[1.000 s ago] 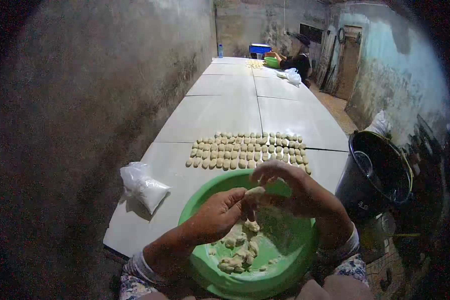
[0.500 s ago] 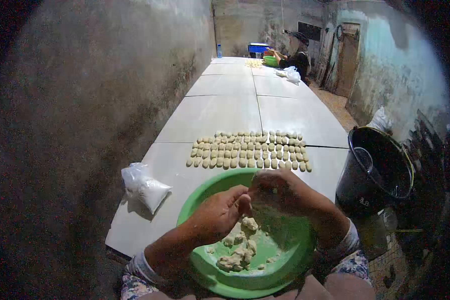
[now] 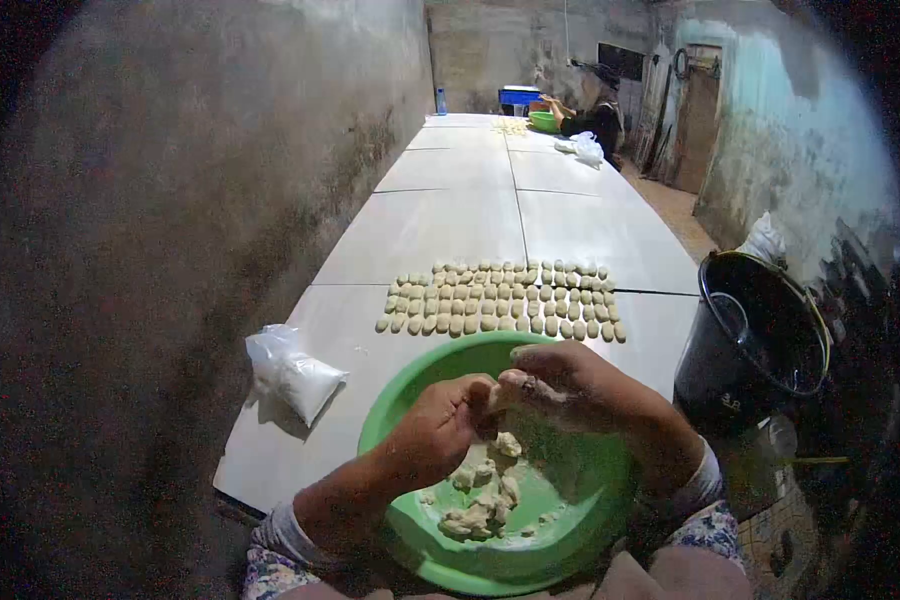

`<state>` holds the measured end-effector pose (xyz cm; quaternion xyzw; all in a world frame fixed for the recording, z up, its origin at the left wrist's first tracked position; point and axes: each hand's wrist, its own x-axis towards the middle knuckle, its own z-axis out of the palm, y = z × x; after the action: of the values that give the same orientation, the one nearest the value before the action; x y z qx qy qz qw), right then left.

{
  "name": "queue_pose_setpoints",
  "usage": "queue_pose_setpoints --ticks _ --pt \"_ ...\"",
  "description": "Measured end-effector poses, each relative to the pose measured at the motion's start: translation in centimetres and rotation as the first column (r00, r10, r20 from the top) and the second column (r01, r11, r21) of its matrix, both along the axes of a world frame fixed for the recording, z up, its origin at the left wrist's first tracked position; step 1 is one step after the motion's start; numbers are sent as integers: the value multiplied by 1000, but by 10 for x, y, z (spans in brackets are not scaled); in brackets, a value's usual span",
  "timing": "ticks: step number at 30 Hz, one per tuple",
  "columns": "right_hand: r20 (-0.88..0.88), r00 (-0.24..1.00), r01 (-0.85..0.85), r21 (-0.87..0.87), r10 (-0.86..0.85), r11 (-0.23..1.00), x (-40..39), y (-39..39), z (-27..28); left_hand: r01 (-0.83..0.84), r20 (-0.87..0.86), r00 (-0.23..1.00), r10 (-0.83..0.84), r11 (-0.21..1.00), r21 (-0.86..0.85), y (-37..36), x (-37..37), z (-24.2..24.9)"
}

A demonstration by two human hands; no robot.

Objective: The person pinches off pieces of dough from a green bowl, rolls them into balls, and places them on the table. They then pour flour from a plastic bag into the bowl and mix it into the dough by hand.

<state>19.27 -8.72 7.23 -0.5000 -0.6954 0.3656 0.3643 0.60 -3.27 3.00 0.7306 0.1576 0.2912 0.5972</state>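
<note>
A wide green basin (image 3: 410, 570) stands at the near end of the table, with lumps of pale dough (image 3: 480, 510) and floury crumbs inside. Over its middle, my left hand (image 3: 435, 425) is closed in a pinch. Opposite it, my right hand (image 3: 570, 385) curls inward, its thumb and fingers smeared with dough. The fingertips of both hands meet on what looks like a small piece of dough (image 3: 493, 398), mostly covered by the fingers. Just beyond the basin, several rows of small oval dough pieces (image 3: 490, 293) lie on the table.
A plastic bag of white powder (image 3: 305, 385) rests left on the white table (image 3: 440, 230). To the right stands a black bucket (image 3: 715, 370). At the far end, a person (image 3: 595, 115) works beside another green basin (image 3: 543, 122), a blue container and a bottle. A wall borders the left.
My right hand has turned and opened slightly, showing its thumb and smeared fingers. Both hands stay together over the basin. The view has shifted a little.
</note>
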Motion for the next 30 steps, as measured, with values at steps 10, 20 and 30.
queue_pose_setpoints --ticks 10,20,30 --pt "-245 965 -53 159 91 986 -1 4 -11 -67 -133 987 85 989 134 -4 -5 7" --pt "-323 941 -84 79 105 993 4 6 -6 113 55 993 -109 991 -73 7 -8 -8" --pt "162 983 28 342 -88 939 6 12 -17 -37 -244 967 79 984 172 0 -9 13"
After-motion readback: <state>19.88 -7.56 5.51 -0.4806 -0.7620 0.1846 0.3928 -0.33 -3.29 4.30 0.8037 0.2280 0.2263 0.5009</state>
